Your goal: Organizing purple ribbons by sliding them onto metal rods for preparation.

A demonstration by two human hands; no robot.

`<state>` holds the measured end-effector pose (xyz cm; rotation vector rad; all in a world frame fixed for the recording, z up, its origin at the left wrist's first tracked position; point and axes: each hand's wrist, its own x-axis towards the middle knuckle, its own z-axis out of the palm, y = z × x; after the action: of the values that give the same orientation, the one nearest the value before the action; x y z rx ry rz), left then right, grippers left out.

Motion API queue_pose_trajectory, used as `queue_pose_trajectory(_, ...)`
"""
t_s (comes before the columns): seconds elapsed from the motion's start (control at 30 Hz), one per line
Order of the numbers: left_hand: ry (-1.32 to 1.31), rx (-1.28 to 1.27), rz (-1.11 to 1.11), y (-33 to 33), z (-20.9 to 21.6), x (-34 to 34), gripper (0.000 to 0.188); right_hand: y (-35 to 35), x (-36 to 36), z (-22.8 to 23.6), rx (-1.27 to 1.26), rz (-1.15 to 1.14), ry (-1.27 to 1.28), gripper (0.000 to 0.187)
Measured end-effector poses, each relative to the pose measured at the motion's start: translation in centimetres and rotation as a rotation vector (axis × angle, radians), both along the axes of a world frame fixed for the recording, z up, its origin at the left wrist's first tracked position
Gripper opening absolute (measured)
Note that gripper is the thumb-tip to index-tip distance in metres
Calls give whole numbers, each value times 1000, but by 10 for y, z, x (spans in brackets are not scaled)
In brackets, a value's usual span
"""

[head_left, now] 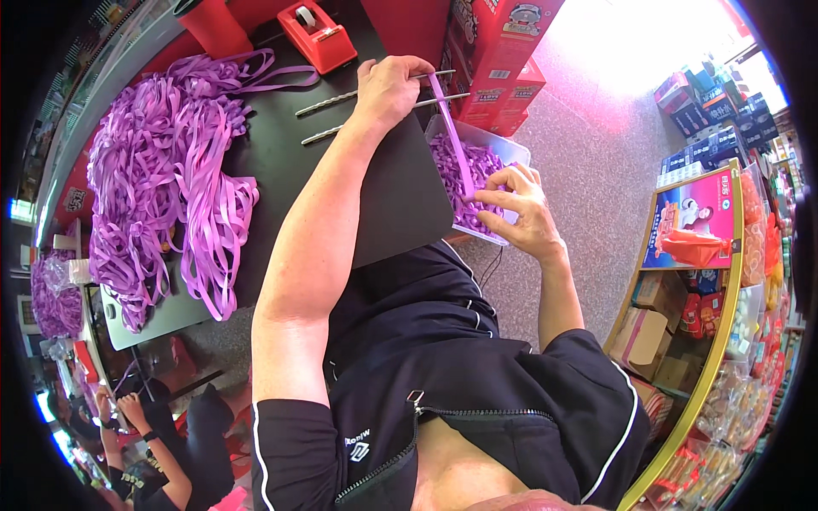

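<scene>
Purple ribbon runs slantwise as a narrow, fairly straight strip between my two hands, above the ribbon bin and just past the edge of the black table. My left hand is over the upper metal rod, fingers bunched and, as I read it, pinching the strip's top end; the lower metal rod slants alongside, both tips jutting past the table edge. My right hand is at the strip's lower end: index tip against it, thumb spread away below, other fingers loosely bent; I can't tell if that's a real grip or only a touch. To do this well, I'd keep the strip flat and evenly taut, steady the rods so they don't roll or splay, and guide from the low end without dragging up loops of loose ribbon from the bin. Twists look like the main risk, since ribbon this thin likely folds easily. Hard to make out: my left fingertips and whatever they press on, partly covered by my own knuckles; whether the rods are fixed or just lying there; whether the strip carries on into the bin, because my right fingers block that spot. Big ribbon heap on the left hides its own underside. Another person, lower left, is small and warped by the rim, work unreadable.
</scene>
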<state>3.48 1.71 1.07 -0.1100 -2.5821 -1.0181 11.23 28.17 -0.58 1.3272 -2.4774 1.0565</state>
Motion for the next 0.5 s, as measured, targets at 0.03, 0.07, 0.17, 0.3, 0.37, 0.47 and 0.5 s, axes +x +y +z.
queue_pose_trajectory(0.03, 8, -7, 1, 0, -1, 0, 26, 1, 0, 0, -1, -3, -3, 24)
queue_pose_trajectory(0.07, 5, -8, -2, 0, -1, 0, 26, 2, 0, 3, -39, 3, -6, 25)
queue_pose_trajectory(0.17, -23, 16, 0, -1, -1, 0, 26, -1, -6, 17, -83, 24, 8, 24)
queue_pose_trajectory(0.3, -31, 23, 11, 1, -2, 1, 26, -15, -26, 38, -169, 129, 94, 21)
queue_pose_trajectory(0.37, -24, 31, 18, 0, -1, 2, 26, -29, -38, 52, -275, 243, 4, 19)
queue_pose_trajectory(0.47, 10, 7, 16, 1, 0, 1, 25, -54, -70, 61, -426, 366, -146, 22)
queue_pose_trajectory(0.5, -41, -18, 9, 2, 2, 0, 28, -61, -84, 63, -476, 384, -214, 23)
